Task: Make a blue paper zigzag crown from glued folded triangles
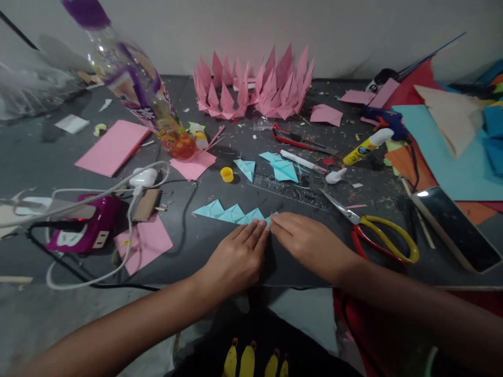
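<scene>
A row of light blue folded paper triangles (234, 213) lies near the table's front edge, joined in a zigzag strip. My left hand (239, 250) has its fingers together, holding the strip down near its right end. Against that same end, my right hand (304, 238) presses with bent fingers, the fingertips of both hands nearly meeting. The part of the strip beneath the fingers is hidden. Just beyond it lie a loose blue folded piece (247, 168) and more blue folded pieces (283, 169), with a clear ruler (288, 192) between them and my right hand.
Scissors (373, 230) lie open right of my right hand, near a phone (458, 228). A glue stick (367, 147), a red cutter (294, 139) and pink folded-paper rings (253, 91) lie farther back. At left stand a tall bottle (143, 91) and a purple power adapter (84, 228) with cables.
</scene>
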Action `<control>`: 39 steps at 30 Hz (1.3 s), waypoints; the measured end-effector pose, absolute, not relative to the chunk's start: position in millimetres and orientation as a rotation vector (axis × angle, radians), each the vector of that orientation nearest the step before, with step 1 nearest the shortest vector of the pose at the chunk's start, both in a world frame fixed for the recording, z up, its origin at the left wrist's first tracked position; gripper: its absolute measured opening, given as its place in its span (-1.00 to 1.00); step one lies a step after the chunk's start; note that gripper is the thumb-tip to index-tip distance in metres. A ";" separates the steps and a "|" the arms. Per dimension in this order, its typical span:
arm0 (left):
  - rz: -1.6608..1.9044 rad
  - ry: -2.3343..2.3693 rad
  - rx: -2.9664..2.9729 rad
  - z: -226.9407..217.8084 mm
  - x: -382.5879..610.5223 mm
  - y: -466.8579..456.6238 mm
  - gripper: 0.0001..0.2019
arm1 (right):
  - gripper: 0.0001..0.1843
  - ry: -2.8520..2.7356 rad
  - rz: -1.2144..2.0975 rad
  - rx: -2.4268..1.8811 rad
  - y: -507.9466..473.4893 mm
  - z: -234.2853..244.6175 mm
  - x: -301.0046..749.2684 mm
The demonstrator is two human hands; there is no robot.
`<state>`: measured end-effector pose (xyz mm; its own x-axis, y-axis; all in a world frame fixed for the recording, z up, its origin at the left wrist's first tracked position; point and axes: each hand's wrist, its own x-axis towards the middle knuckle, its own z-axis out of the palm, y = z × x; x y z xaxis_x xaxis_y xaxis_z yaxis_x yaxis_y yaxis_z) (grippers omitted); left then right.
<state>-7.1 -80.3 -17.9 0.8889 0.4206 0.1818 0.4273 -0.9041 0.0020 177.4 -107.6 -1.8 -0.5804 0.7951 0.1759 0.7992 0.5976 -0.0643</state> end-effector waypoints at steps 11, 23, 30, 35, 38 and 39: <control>-0.363 -0.815 -3.178 -16.1 -6.1 -77.9 -0.61 | -0.61 -2.335 0.099 -1.588 -135.2 -20.0 162.8; -0.601 -0.902 -3.138 -14.9 -24.5 -82.6 -0.61 | -0.54 -2.315 0.158 -1.657 -146.4 -28.6 158.0; -0.359 -1.057 -3.028 -4.7 -45.1 -64.6 -0.61 | -0.52 -2.316 0.159 -1.677 -145.3 -26.7 156.5; -0.219 -0.976 -3.078 -6.4 -52.0 -60.2 -0.55 | -0.51 -2.283 0.157 -1.684 -143.6 -29.5 155.5; -0.202 -0.945 -3.071 -7.8 -53.8 -60.6 -0.49 | -0.48 -2.295 0.160 -1.659 -142.4 -30.6 156.9; -0.203 -0.944 -3.065 -8.5 -53.9 -60.6 -0.49 | -0.48 -2.304 0.169 -1.647 -141.5 -30.6 158.0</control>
